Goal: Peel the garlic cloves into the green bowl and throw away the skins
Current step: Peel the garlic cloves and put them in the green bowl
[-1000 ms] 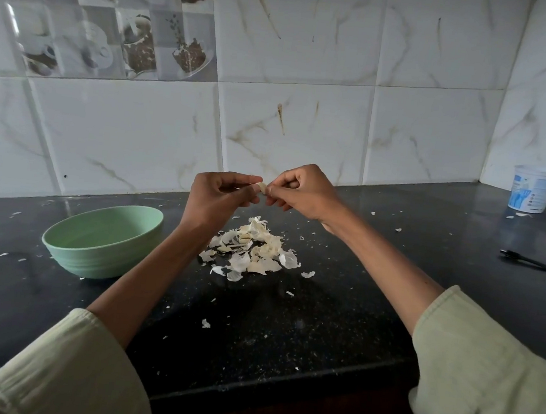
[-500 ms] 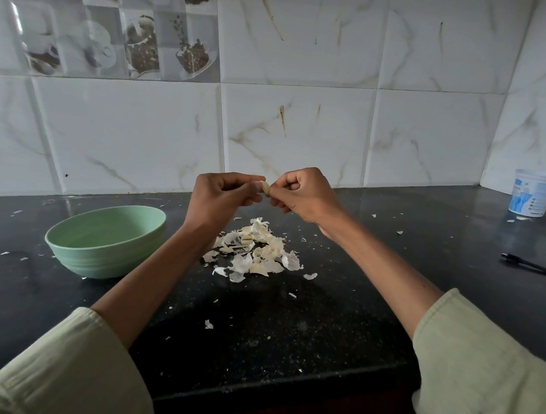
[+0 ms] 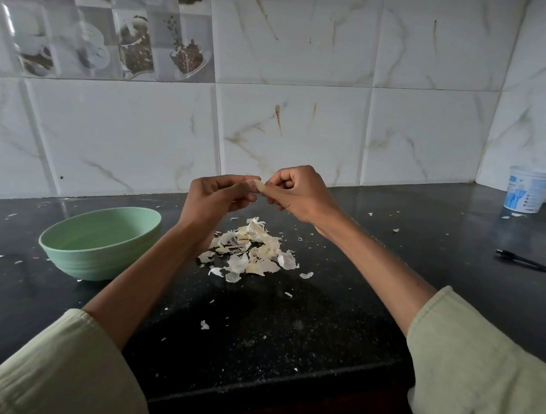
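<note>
I see the black counter (image 3: pixel 284 343) running back to the tiled wall; its front edge cuts across just below my forearms, and bare room lies between the skins (image 3: pixel 253 252) and that edge. The bowl (image 3: pixel 99 242) sits left of the pile, near it but apart. A tub (image 3: pixel 529 190) stands in the far right corner, a dark cable (image 3: pixel 535 266) in front of it. The clove (image 3: pixel 259 185), pale and small, is held above the pile. My left hand (image 3: pixel 218 197) and right hand (image 3: pixel 296 192) both pinch it, fingers curled tight, fingertips meeting.
</note>
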